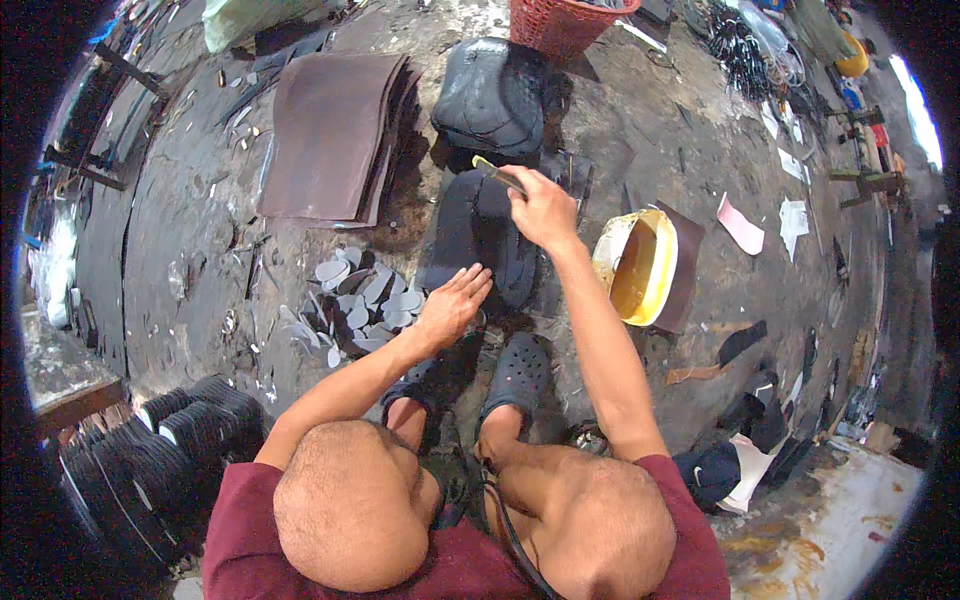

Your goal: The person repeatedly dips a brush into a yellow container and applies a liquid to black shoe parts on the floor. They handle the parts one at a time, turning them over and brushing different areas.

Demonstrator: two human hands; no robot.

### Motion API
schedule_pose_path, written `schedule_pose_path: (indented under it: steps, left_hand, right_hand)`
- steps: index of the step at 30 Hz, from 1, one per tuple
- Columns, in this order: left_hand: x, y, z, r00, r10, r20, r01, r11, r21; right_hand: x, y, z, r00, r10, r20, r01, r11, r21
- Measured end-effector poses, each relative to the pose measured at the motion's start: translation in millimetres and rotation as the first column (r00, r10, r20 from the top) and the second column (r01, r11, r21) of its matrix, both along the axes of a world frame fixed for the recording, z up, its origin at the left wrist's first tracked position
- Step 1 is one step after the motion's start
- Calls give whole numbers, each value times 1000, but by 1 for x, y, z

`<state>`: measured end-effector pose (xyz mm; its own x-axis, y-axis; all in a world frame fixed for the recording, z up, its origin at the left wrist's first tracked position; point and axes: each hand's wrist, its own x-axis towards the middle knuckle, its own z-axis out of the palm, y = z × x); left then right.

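With fingers of left hand (452, 310) outstretched and empty, rests on long, black, fabric-like pieces (462, 225) running lengthwise forward from those fingertips; with right hand (545, 208), nearer their far end, grips slim, dark-handled, yellow-tipped tool (500, 175).

The dark floor (195, 190) is scuffed and littered; white light (917, 112) glares upper right.

Right hand (545, 208) holds 1 yellow-tipped tool (486, 164); left hand (455, 304) touches black material (458, 225).
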<state>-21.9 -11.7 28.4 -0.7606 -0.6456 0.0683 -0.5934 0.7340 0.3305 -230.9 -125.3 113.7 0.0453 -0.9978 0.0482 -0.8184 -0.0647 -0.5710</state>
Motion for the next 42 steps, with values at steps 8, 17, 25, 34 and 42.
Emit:
schedule_pose_path:
  steps: [8, 17, 25, 34, 42]
  left_hand:
    - [19, 8, -12, 1000, -3, -24, 5, 998, 66]
    - [8, 9, -24, 986, 10, -168, 7, 995, 97]
    - [7, 9, -23, 986, -28, -165, 39, 997, 59]
    - [-7, -43, -8, 998, -61, -27, 65, 980, 187]
    - [-16, 47, 7, 998, -44, -36, 51, 978, 204]
  right_hand:
    - [56, 54, -15, 984, -1, -176, 15, 997, 75]
    - [11, 38, -58, 945, 104, -311, -154, 978, -140]
    - [21, -23, -33, 935, 124, -331, -134, 991, -9]
    - [0, -51, -23, 954, 114, -278, -71, 984, 161]
    - [31, -6, -28, 878, 379, -292, -292, 908, 299]
